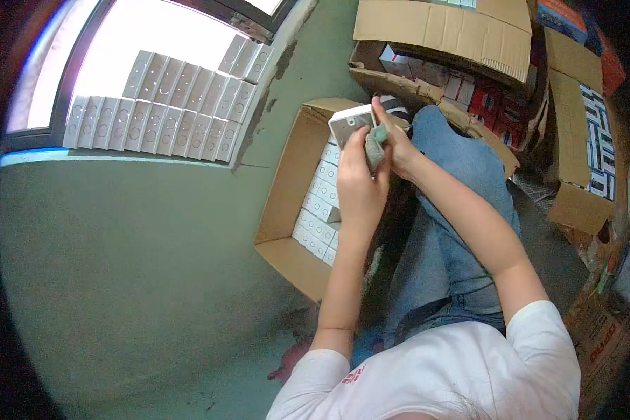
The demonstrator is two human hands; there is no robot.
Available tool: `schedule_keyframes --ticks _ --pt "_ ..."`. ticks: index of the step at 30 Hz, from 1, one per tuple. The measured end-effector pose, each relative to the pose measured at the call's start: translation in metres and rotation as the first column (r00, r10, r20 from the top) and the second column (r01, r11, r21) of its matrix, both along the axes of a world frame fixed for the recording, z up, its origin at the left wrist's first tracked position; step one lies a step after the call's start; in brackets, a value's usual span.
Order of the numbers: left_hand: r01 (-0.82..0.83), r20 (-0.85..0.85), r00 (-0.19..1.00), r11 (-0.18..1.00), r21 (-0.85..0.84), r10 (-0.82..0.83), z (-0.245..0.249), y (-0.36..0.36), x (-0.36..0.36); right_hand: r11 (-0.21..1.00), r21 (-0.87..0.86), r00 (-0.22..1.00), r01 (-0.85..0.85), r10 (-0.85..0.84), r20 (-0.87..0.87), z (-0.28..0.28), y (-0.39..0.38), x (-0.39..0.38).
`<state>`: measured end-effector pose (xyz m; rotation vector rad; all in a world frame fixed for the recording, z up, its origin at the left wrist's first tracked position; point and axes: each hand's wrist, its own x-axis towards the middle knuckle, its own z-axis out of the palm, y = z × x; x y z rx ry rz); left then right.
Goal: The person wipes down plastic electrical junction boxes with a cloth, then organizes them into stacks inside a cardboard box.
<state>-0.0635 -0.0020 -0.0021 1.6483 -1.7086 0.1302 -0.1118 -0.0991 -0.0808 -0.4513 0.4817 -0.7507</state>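
White shirt [441, 371] cloth is closest, and past it the left hand [360, 175] has its fingers bent shut on a gray-green rag [374, 150], with the tips by the face of a small white box [351, 122]. The right hand [397, 143] has its fingers closed on the side of the small white box, up over a big brown box [281, 203] with rows of white blocks [315, 206] in it. More pale blocks [154, 126] stand in two rows by the window [63, 80], and blue jeans [462, 175] are near the right hand.

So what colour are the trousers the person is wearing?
The trousers are faded blue denim, seen in the head view.
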Motion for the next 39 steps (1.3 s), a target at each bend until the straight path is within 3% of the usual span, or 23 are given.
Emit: schedule_keyframes --ticks 2,4,5,9,16,21,24,26,28,31,36,37,39 --pt "0.002 0.007 1.000 0.995 0.097 -0.003 0.003 0.000 0.007 0.999 -0.035 0.999 -0.040 0.041 0.032 -0.001 0.001 0.005" --pt "0.021 0.083 0.996 0.985 0.174 -0.036 0.013 0.000 0.014 0.989 -0.115 0.996 -0.093 0.094 0.003 0.035 0.005 -0.011" --pt "0.030 0.086 0.995 0.981 0.193 -0.048 0.012 0.001 0.018 0.982 -0.138 0.989 -0.130 0.120 -0.082 0.043 0.004 -0.017" --pt "0.083 0.276 0.953 0.982 0.172 -0.128 0.010 0.006 0.044 0.926 -0.124 0.931 -0.356 0.340 -0.132 0.051 -0.010 -0.034" --pt "0.092 0.325 0.939 0.992 0.090 -0.117 0.002 0.025 0.040 0.949 -0.199 0.970 -0.244 0.242 -0.035 0.049 -0.003 -0.035" --pt "-0.164 0.298 0.934 0.978 -0.129 0.196 -0.009 0.032 0.050 0.952 -0.224 0.975 -0.210 0.220 0.022 0.048 -0.002 -0.032" --pt "-0.253 0.084 0.964 0.967 -0.017 0.254 -0.017 0.033 0.040 0.953 -0.264 0.985 -0.145 0.164 0.048 0.045 0.005 -0.025" --pt "-0.213 0.184 0.958 0.975 -0.064 0.221 -0.027 0.031 0.029 0.948 -0.289 0.990 -0.132 0.142 0.013 0.037 0.006 -0.017" --pt "-0.150 0.179 0.975 0.984 0.095 0.131 -0.032 0.028 0.019 0.934 -0.322 0.987 -0.157 0.138 -0.079 0.030 0.003 -0.011" --pt "-0.122 0.189 0.978 0.975 0.186 0.086 -0.030 0.029 0.015 0.965 -0.252 0.995 -0.068 0.047 -0.089 0.023 0.008 -0.009" --pt "-0.277 0.411 0.879 0.960 0.028 0.242 -0.028 0.022 0.046 0.983 -0.174 0.992 -0.063 0.042 -0.121 0.025 0.006 -0.013" --pt "-0.290 0.395 0.885 0.955 0.059 0.244 -0.028 0.021 0.047 0.979 -0.169 0.988 -0.112 0.092 -0.120 0.029 0.008 -0.012" --pt "-0.266 0.351 0.915 0.952 0.150 0.200 -0.027 0.018 0.046 0.978 -0.193 0.975 -0.075 0.031 -0.218 0.024 0.010 -0.004"
